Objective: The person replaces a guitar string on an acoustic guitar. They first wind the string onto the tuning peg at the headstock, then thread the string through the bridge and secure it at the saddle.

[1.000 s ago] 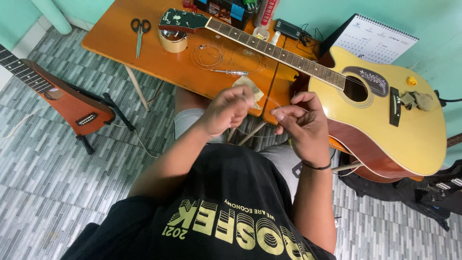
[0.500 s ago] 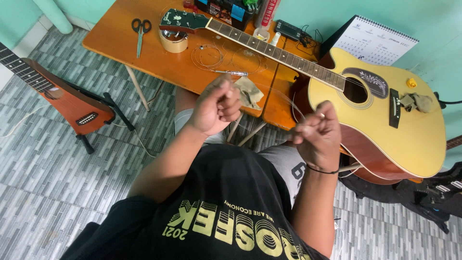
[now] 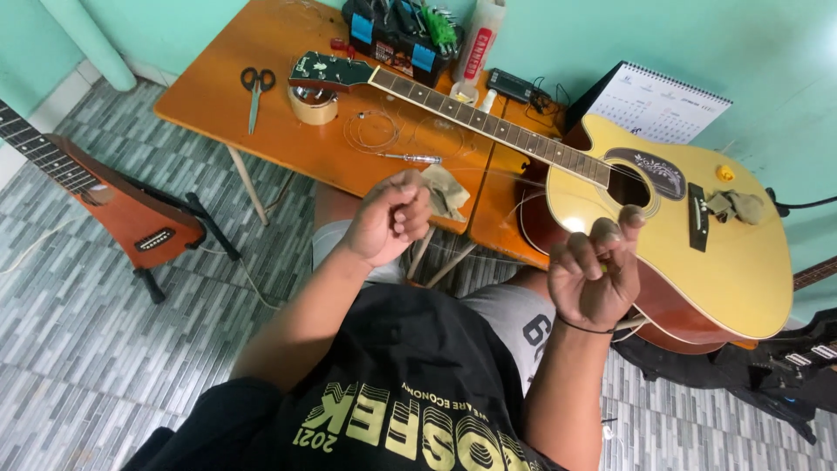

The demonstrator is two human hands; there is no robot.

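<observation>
While both hands have drawn wider apart than a moment ago, the left hand (image 3: 394,218) and right hand (image 3: 597,275) each keep a closed grip on a thin wire guitar string (image 3: 523,199), now stretched just before the yellow acoustic guitar (image 3: 697,253) on the orange wooden table (image 3: 288,131).

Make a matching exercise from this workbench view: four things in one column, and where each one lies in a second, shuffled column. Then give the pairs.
Things:
1. scissors
2. roll of tape
3. yellow acoustic guitar
4. small reddish guitar

Places:
A. on a stand on the tiled floor, at the left
B. flat on the orange table, left of the guitar's headstock
C. body hanging past the table's right end, neck lying along the tabletop
D. on the table under the headstock

Pairs: 1-B, 2-D, 3-C, 4-A
</observation>
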